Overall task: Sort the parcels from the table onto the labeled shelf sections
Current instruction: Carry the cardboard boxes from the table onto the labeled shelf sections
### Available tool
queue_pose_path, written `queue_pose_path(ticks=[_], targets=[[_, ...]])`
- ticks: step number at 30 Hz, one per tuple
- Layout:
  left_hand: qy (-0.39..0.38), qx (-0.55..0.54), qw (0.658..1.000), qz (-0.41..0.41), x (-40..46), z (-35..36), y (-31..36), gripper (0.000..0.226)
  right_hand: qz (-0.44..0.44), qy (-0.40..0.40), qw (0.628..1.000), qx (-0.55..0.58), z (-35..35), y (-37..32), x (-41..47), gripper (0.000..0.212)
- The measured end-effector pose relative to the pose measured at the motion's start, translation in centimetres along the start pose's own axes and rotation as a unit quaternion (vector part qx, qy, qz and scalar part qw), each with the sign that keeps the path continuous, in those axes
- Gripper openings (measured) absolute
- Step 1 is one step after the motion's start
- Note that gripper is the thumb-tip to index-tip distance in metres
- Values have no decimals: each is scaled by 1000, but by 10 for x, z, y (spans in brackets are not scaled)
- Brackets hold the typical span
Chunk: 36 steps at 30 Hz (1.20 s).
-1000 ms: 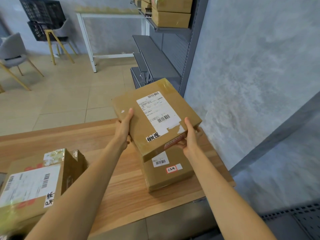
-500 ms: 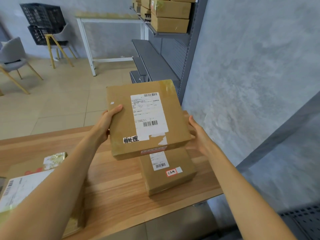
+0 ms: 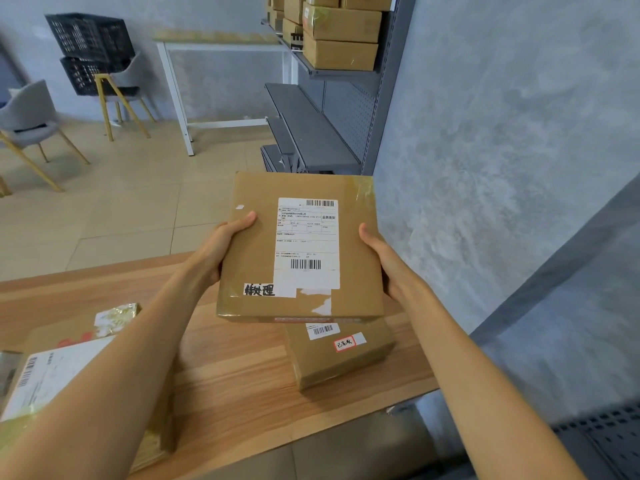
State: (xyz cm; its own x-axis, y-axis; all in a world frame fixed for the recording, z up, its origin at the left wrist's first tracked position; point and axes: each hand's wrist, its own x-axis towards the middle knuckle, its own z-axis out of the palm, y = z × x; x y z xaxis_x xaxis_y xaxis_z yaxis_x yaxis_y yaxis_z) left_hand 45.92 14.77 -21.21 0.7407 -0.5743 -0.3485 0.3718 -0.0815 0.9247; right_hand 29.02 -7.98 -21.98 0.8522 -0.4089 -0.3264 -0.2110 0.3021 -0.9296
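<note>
I hold a flat brown cardboard parcel (image 3: pixel 256 247) with a white shipping label and a handwritten sticker above the wooden table (image 3: pixel 235 368). My left hand (image 3: pixel 225 244) grips its left edge, thumb on top. My right hand (image 3: pixel 381 254) grips its right edge. A smaller brown parcel (image 3: pixel 346 358) with a red-framed sticker lies on the table under the held one. Another labelled parcel (image 3: pixel 45 382) sits at the table's left, partly hidden by my left arm. The grey shelf unit (image 3: pixel 311 133) stands ahead along the wall, with stacked boxes (image 3: pixel 339 36) on its upper shelf.
A white-framed table (image 3: pixel 207 46) stands against the far wall. Black crates (image 3: pixel 90 53) sit on a chair at the back left, and a grey chair (image 3: pixel 27 119) stands at the far left. A concrete wall (image 3: pixel 502 133) runs close on the right. Tiled floor lies beyond the table.
The held parcel has risen off the smaller parcel and turned square to me, label facing up. Both hands stayed on its edges. My view has lifted slightly toward the shelves.
</note>
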Motion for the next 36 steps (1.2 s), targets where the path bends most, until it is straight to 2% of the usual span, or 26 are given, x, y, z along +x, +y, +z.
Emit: queue_pose_path(ticks=[3,5,7,12,15,18,20,24,30,33,36], targets=[[2,-7,1000,4,-4,4,0,34,-16,11,1000,-1,0,-2,-4,62],[4,-4,1000,12,-5,4,1,49,-23,23,999,-5,0,-3,-8,43],[2,0,1000,16,-8,4,3,62,-30,39,999,-12,1,-6,-13,39],[-6,-7,1000,27,-18,11,5,38,-60,64,996,-31,2,-12,-21,21],[-13,-11,1000,21,-28,16,3,39,-78,76,994,-21,4,-15,-25,25],[-12,-21,999,25,-38,18,2,38,-87,79,993,-15,7,-14,-28,46],[-11,-20,999,27,-44,18,0,40,-88,84,993,-13,8,-16,-33,51],[-18,-13,999,24,-55,14,-2,43,-82,94,992,-28,14,-20,-47,42],[-14,-8,999,51,-66,1,2,62,-93,92,990,-47,31,-26,-82,51],[-30,3,998,54,-76,-11,6,86,-108,121,986,-44,49,-21,-107,46],[-50,15,996,66,-90,-28,8,90,-129,175,976,-34,76,-12,-136,40]])
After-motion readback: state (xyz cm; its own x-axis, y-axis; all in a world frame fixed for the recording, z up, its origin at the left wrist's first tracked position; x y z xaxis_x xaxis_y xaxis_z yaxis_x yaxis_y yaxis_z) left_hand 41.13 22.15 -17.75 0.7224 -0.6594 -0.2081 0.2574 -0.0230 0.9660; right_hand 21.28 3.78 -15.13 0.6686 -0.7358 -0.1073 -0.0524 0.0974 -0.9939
